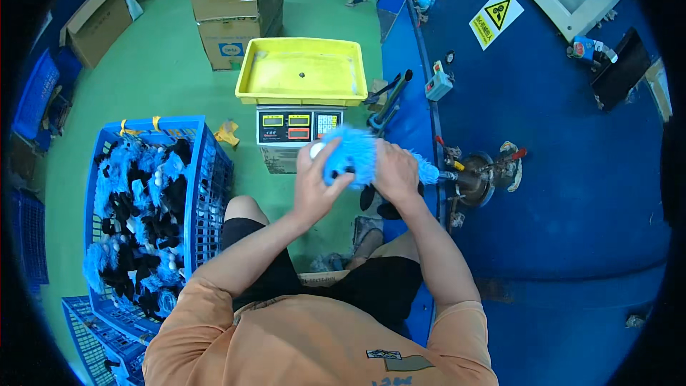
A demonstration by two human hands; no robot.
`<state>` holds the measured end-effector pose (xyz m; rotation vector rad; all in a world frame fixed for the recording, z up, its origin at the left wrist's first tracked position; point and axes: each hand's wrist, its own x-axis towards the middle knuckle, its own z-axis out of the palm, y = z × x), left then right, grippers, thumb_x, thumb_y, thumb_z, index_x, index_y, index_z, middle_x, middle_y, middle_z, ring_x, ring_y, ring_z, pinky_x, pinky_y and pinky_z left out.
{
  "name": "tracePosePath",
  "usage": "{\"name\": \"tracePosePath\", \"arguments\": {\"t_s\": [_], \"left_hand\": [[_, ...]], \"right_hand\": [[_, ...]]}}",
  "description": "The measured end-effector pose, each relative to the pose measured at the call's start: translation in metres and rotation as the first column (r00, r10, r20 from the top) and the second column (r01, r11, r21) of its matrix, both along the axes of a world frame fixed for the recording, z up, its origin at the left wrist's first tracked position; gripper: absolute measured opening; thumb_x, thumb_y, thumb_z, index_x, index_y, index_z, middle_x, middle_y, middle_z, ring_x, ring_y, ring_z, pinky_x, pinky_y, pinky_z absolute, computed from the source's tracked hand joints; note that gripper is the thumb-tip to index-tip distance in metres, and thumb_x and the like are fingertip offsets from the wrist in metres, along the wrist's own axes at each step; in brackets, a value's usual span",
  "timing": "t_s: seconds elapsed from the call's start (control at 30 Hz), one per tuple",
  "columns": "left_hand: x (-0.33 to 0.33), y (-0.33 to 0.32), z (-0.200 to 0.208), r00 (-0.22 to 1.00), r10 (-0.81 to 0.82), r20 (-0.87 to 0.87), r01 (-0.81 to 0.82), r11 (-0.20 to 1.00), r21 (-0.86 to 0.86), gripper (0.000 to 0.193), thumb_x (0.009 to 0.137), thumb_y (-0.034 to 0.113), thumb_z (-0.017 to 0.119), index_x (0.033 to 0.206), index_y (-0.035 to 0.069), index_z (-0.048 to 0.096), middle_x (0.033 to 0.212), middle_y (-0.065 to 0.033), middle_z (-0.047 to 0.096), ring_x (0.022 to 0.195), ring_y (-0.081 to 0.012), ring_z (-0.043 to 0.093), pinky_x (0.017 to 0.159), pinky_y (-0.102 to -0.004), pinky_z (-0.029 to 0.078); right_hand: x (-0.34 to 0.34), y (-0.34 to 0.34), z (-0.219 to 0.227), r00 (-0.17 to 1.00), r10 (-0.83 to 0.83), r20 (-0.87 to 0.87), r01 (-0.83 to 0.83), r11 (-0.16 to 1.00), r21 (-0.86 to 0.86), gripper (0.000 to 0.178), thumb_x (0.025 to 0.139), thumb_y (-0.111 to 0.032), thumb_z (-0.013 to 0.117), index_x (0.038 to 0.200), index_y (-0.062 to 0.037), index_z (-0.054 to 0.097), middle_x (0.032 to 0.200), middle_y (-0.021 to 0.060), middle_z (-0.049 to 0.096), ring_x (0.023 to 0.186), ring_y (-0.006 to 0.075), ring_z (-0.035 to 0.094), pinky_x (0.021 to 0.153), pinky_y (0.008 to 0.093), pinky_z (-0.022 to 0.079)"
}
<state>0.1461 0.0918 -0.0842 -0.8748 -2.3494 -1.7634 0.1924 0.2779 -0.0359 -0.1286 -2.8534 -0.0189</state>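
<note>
We see the blue plush mid-view: left hand gripping its 8 o'clock side, thumb and fingers closed; right hand curled tight around its 3 o'clock side. From plush: metal nozzle 3 o'clock, blue basket 8, yellow tray 11.

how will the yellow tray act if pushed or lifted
The tray is probably stiff, given its raised walls. It may be light, being shallow and nearly bare. Pushed sideways, it might tip, since it looks wider than the scale.
</note>
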Motion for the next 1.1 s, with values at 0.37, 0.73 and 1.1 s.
{"name": "tracePosePath", "arguments": {"t_s": [0.37, 0.73, 1.1], "left_hand": [[-0.006, 0.058, -0.020, 0.951, -0.197, 0.236, 0.172, 0.977, 0.123, 0.058, 0.091, 0.021, 0.066, 0.143, 0.005, 0.047, 0.133, -0.0172, 0.051, 0.116, -0.0298, 0.053, 0.103, -0.0389, 0.041], [-0.007, 0.042, -0.006, 0.949, -0.168, 0.267, 0.158, 0.986, 0.059, 0.061, 0.091, 0.027, 0.067, 0.145, 0.007, 0.047, 0.125, -0.0174, 0.052, 0.114, -0.0305, 0.050, 0.102, -0.0389, 0.039], [-0.005, 0.009, -0.030, 0.831, -0.130, 0.540, -0.206, 0.831, 0.517, 0.055, 0.100, 0.018, 0.052, 0.150, 0.004, 0.034, 0.136, -0.0140, 0.050, 0.117, -0.0216, 0.053, 0.102, -0.0340, 0.043]], "right_hand": [[0.027, 0.049, 0.002, 0.991, -0.126, 0.040, 0.124, 0.991, 0.047, 0.031, 0.085, -0.037, 0.065, 0.087, -0.0067, 0.058, 0.077, 0.0151, 0.069, 0.069, 0.0388, 0.065, 0.065, 0.0476, 0.049], [0.021, 0.040, 0.011, 0.990, -0.095, 0.109, 0.095, 0.995, 0.006, 0.037, 0.086, -0.042, 0.064, 0.090, -0.0059, 0.057, 0.082, 0.0146, 0.069, 0.074, 0.0370, 0.065, 0.071, 0.0458, 0.049], [-0.018, -0.020, 0.010, 0.991, -0.098, -0.095, 0.070, 0.964, -0.256, 0.036, 0.097, -0.039, 0.052, 0.088, -0.0061, 0.061, 0.072, 0.0160, 0.065, 0.061, 0.0391, 0.058, 0.061, 0.0490, 0.045]]}}
